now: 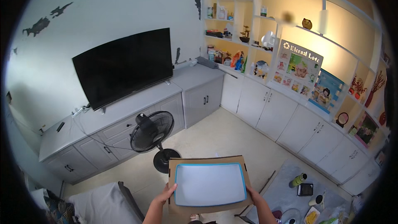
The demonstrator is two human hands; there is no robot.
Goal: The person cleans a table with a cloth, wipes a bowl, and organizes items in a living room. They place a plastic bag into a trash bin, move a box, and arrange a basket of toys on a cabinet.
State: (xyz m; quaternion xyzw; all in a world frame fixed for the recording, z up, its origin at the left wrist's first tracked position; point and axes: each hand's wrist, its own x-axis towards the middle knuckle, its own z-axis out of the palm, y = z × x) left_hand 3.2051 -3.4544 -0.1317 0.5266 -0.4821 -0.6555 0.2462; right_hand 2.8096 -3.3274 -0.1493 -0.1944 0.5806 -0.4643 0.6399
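A shallow white rectangular tray with a blue rim [210, 184] rests flat on a brown cardboard box [205, 161], which shows as a border around it. My left hand [168, 193] grips the left side of the box, its thumb reaching to the tray's rim. On the opposite side my right hand [253, 194] holds the box near the tray's right edge. Most fingers of both hands are hidden at the sides or underneath. Box and tray are held in front of my body, above the floor.
A black pedestal fan [152, 132] stands ahead on the tiled floor [199, 140], by a grey cabinet [177, 82] bearing a television [124, 68]. At right is a table [284, 177] with a green bottle [298, 180]. A cloth-covered seat [96, 202] is at left.
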